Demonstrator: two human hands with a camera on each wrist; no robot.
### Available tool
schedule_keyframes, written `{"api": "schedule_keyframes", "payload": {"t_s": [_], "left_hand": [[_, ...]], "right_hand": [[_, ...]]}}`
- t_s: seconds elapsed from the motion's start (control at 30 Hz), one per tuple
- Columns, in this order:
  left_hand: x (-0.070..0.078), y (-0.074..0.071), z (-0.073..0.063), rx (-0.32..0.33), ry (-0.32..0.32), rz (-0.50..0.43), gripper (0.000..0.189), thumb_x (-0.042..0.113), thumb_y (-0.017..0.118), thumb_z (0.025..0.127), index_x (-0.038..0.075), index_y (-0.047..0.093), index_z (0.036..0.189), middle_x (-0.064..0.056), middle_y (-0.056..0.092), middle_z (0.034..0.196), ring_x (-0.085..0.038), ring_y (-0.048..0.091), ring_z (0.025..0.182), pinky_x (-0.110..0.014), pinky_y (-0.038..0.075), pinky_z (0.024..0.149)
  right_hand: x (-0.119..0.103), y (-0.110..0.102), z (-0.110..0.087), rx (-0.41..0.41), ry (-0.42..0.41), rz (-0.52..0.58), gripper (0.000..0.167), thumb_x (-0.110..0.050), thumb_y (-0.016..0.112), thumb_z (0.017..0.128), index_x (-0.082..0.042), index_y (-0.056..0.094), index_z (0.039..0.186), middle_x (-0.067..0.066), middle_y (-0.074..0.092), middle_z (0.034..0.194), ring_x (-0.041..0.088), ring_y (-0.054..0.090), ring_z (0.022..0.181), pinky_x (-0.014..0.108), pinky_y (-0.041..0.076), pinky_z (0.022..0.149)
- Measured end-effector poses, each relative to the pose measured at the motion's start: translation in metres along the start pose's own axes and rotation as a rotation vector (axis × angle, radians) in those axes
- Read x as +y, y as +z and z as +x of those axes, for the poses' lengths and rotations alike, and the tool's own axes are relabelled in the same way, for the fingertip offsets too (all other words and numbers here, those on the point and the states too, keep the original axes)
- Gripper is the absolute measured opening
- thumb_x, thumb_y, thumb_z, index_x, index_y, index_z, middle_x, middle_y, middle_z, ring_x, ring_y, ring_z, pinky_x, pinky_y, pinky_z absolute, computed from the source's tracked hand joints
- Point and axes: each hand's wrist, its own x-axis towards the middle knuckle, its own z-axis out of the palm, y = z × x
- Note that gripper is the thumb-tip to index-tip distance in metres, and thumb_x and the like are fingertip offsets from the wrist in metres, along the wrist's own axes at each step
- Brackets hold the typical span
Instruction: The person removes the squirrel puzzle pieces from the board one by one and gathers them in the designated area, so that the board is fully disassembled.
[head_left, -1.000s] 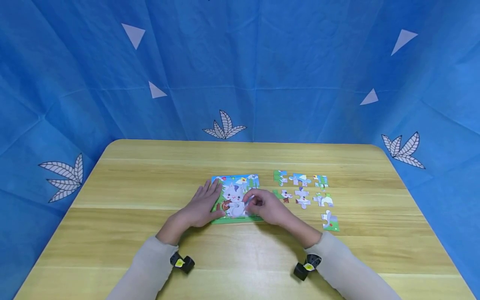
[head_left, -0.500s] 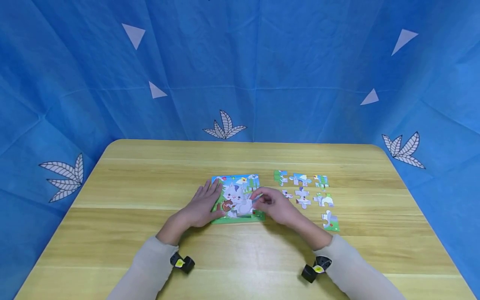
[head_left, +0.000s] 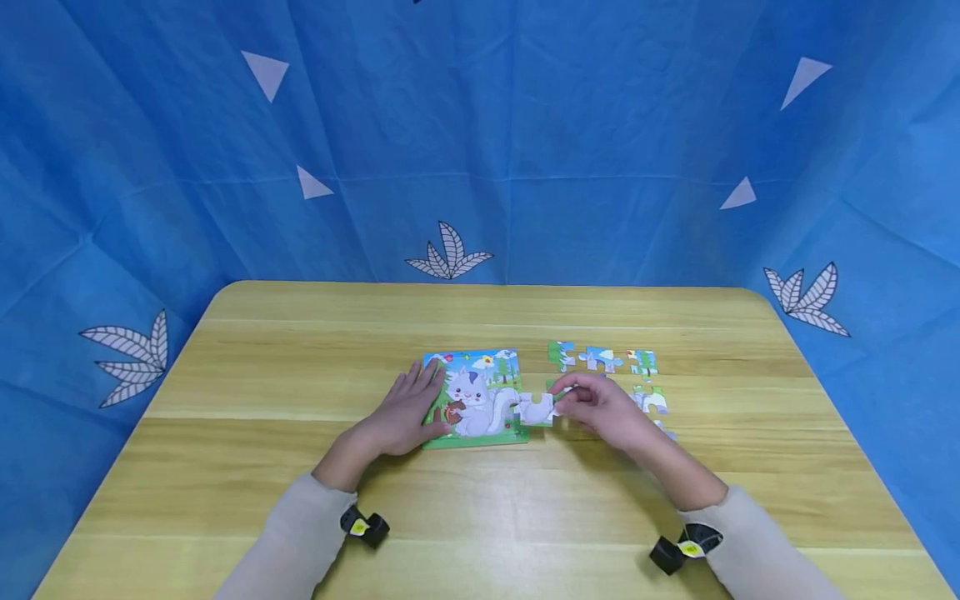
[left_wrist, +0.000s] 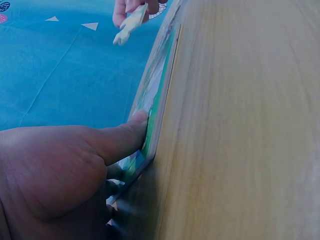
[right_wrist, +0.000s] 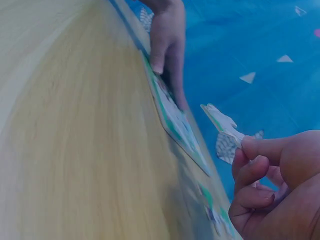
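Note:
My left hand lies with straight fingers across the left side of a squirrel jigsaw board. In the left wrist view its thumb rests on the board's near edge. My right hand pinches a puzzle piece between thumb and fingers, just right of the board. Pale grey-white with a green lower edge, the piece has its left end overlapping the board's right edge in the head view. The right wrist view shows this piece held up above the table, tilted and apart from the board.
Several loose puzzle pieces lie on the wooden table right of the board, some partly hidden behind my right hand. A blue curtain with white prints hangs behind the table.
My right hand has lifted the puzzle piece off the board and moved right with it, uncovering the squirrel's tail. My left hand has stayed on the board.

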Motion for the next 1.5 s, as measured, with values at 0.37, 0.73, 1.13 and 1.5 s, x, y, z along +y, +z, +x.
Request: {"api": "schedule_keyframes", "payload": {"t_s": [0.37, 0.73, 1.13, 1.5], "left_hand": [[-0.007, 0.005, 0.004, -0.004, -0.025, 0.004, 0.085, 0.039, 0.06, 0.103, 0.003, 0.01, 0.162, -0.013, -0.005, 0.17, -0.035, -0.012, 0.155, -0.054, -0.003, 0.124], [-0.009, 0.007, 0.006, 0.001, -0.018, 0.013, 0.085, 0.04, 0.06, 0.103, 0.003, 0.011, 0.162, -0.013, -0.005, 0.17, -0.035, -0.012, 0.155, -0.054, -0.003, 0.124], [-0.005, 0.004, 0.003, -0.015, -0.035, 0.019, 0.085, 0.037, 0.06, 0.103, 0.001, 0.01, 0.162, -0.016, -0.005, 0.17, -0.037, -0.012, 0.155, -0.054, -0.003, 0.124], [-0.002, 0.002, 0.0, 0.008, -0.008, -0.001, 0.083, 0.032, 0.061, 0.103, -0.002, 0.013, 0.161, -0.019, -0.002, 0.17, -0.04, -0.009, 0.155, -0.055, -0.002, 0.123]], "right_hand": [[0.011, -0.032, -0.022, 0.026, 0.006, -0.045, 0.021, -0.01, 0.066, 0.1, -0.002, 0.064, 0.119, 0.021, 0.063, 0.094, 0.016, 0.043, 0.059, 0.026, 0.037, 0.05], [0.028, -0.064, -0.05, 0.044, 0.063, -0.033, 0.028, -0.012, 0.064, 0.101, 0.004, 0.059, 0.123, 0.011, 0.062, 0.089, 0.011, 0.04, 0.056, 0.027, 0.041, 0.052], [0.038, -0.08, -0.063, 0.043, 0.078, -0.094, 0.027, -0.008, 0.063, 0.1, 0.007, 0.06, 0.123, 0.013, 0.068, 0.096, 0.015, 0.06, 0.078, 0.027, 0.048, 0.062], [0.043, -0.071, -0.058, 0.08, 0.048, -0.219, 0.021, -0.006, 0.067, 0.098, 0.003, 0.066, 0.117, 0.01, 0.07, 0.089, 0.016, 0.063, 0.074, 0.028, 0.05, 0.065]]}}
